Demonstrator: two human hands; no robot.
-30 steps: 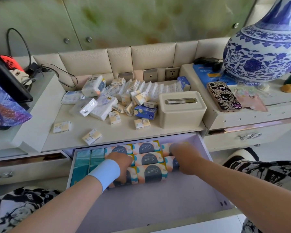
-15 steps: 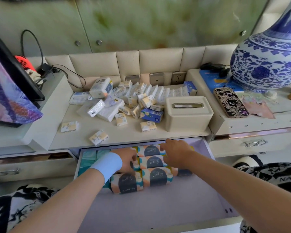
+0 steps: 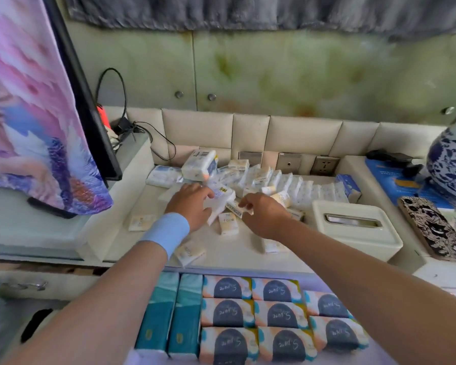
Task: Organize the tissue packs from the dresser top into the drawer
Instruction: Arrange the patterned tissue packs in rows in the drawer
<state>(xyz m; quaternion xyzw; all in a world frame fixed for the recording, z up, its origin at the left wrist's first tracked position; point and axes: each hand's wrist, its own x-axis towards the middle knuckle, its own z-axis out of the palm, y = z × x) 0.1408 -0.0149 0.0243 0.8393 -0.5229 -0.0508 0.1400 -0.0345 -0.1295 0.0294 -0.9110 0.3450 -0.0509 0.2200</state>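
Forward, left hand [image 3: 192, 204] rests on white pack [image 3: 221, 208]; right hand [image 3: 264, 216] pinches small pack [image 3: 234, 208].

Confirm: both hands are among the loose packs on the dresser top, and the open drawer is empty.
Not empty: the head view shows the drawer holding teal packs and dark-oval packs. The left hand and right hand are among the loose packs.

Small white tissue packs [image 3: 228, 223] lie scattered on the dresser top [image 3: 234, 248]. Patterned packs [image 3: 227, 313] fill the open drawer [image 3: 321, 283] in rows.
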